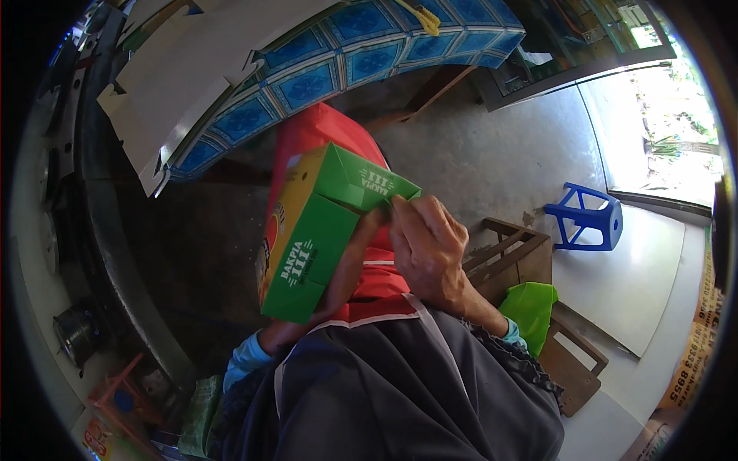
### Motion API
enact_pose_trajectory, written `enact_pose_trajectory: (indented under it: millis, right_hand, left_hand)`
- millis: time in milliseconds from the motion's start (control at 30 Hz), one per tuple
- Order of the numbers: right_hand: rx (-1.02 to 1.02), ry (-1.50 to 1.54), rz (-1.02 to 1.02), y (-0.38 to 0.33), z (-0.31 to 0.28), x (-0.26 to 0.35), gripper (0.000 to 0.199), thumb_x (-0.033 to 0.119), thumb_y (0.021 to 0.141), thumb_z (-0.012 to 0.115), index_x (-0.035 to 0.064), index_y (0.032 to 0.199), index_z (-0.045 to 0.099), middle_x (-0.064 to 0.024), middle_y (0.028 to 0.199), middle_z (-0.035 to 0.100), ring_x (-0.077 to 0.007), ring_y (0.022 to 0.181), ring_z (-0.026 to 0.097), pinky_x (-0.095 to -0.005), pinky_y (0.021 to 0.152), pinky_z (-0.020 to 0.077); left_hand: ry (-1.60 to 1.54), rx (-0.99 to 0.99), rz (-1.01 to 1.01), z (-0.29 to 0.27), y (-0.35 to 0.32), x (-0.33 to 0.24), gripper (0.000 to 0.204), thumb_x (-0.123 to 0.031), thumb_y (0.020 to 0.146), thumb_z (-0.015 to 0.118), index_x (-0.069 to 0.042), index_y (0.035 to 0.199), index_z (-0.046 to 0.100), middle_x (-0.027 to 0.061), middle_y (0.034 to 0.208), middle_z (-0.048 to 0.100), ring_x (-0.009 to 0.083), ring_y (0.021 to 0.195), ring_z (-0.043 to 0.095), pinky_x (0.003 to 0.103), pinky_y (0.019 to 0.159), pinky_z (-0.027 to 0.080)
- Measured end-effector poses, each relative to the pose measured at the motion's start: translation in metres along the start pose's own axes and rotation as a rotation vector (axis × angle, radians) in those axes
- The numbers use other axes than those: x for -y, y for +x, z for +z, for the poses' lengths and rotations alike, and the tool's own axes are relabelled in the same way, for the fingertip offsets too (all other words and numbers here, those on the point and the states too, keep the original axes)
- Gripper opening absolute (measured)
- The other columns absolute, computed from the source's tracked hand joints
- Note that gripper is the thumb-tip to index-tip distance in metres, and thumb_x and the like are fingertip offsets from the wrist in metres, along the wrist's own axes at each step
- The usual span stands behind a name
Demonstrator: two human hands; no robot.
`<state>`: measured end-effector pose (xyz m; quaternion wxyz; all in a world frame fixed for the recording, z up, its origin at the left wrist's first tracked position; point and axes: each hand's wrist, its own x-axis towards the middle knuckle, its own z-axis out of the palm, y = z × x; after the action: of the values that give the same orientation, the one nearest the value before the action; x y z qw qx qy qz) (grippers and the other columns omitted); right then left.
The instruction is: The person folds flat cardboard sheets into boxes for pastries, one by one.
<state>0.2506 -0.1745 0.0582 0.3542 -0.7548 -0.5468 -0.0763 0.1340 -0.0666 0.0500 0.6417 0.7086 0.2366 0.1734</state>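
A green and yellow cardboard box [311, 242] with white print is held tilted in front of my lap. My left hand [355, 257] holds it from behind; most of that hand is hidden by the box. The box's green end flap [357, 178] is folded partway, with a dark gap along its edge. My right hand [430, 242] has its fingers curled and pinches the corner of this flap at the right.
A table with a blue patterned cloth [307, 86] stands ahead, bearing flat pale cardboard [181, 84]. At right are a blue plastic stool [588, 221], a brown wooden stool [515, 265] and a bright green cloth or bag [529, 311]. A glass cabinet [569, 46] stands far right.
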Motion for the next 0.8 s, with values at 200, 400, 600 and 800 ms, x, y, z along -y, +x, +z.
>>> enact_pose_trajectory:
  millis: [200, 400, 600, 800]
  right_hand:
    - [-0.03, 0.131, 0.085, 0.002, 0.005, -0.002, 0.025, -0.009, 0.073, 0.072, -0.0068, 0.097, 0.069, -0.0121, 0.083, 0.058, -0.0242, 0.067, 0.063, -0.0341, 0.056, 0.0506]
    - [-0.111, 0.269, -0.007, -0.008, 0.006, -0.011, 0.032, -0.011, 0.07, 0.074, -0.0051, 0.101, 0.07, -0.0126, 0.087, 0.061, -0.0239, 0.071, 0.062, -0.0323, 0.059, 0.0501]
    - [-0.067, 0.24, -0.001, -0.011, 0.01, -0.01, 0.037, -0.008, 0.066, 0.074, -0.0048, 0.103, 0.069, -0.0139, 0.098, 0.061, -0.0266, 0.078, 0.062, -0.0345, 0.063, 0.0511]
    - [-0.096, 0.224, -0.005, 0.009, 0.009, -0.023, 0.041, 0.002, 0.067, 0.081, -0.0018, 0.105, 0.065, -0.0141, 0.103, 0.065, -0.028, 0.084, 0.065, -0.0342, 0.068, 0.054]
  left_hand:
    - [0.179, -0.012, -0.038, -0.001, -0.002, -0.006, 0.018, -0.013, 0.101, 0.055, -0.002, 0.11, 0.065, 0.0127, 0.101, 0.066, 0.0203, 0.087, 0.061, 0.034, 0.074, 0.048]
    - [0.154, -0.201, 0.081, 0.009, -0.002, 0.005, 0.015, -0.014, 0.1, 0.059, -0.003, 0.101, 0.067, 0.012, 0.087, 0.067, 0.0212, 0.076, 0.061, 0.034, 0.069, 0.047]
    - [0.459, -0.04, 0.147, 0.005, -0.009, 0.018, 0.021, 0.002, 0.097, 0.053, 0.003, 0.115, 0.064, 0.0132, 0.105, 0.068, 0.022, 0.098, 0.065, 0.032, 0.086, 0.052]
    - [0.04, -0.143, 0.032, 0.009, -0.009, 0.027, 0.036, 0.007, 0.094, 0.051, 0.005, 0.129, 0.059, 0.0137, 0.113, 0.067, 0.0222, 0.108, 0.063, 0.034, 0.094, 0.052]
